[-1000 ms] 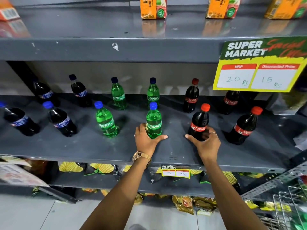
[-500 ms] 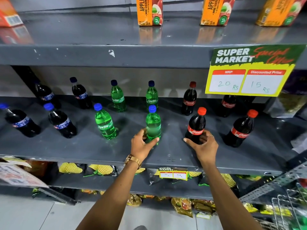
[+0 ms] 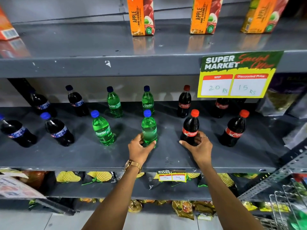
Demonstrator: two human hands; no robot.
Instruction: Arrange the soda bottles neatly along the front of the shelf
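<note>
Green bottle (image 3: 149, 128) stands upright in the left hand (image 3: 140, 149); the right hand (image 3: 200, 147) wraps the cola bottle (image 3: 190, 128). Both stand back from the shelf (image 3: 99, 156) front edge, which lies toward the person.

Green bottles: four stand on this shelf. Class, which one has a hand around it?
The front-row green bottle on the right, gripped at its base by the left hand. Its label faces away; the other three show "Sprite" and go untouched.

My price sign (image 3: 239, 75), upper right, reads "SUPER MARKET", MRP 20 Rs, discounted 15 Rs. Green bottles (image 3: 102, 130) say Sprite; red-capped bottles (image 3: 235, 130) Coca-Cola; cartons (image 3: 141, 15) APPLE.
</note>
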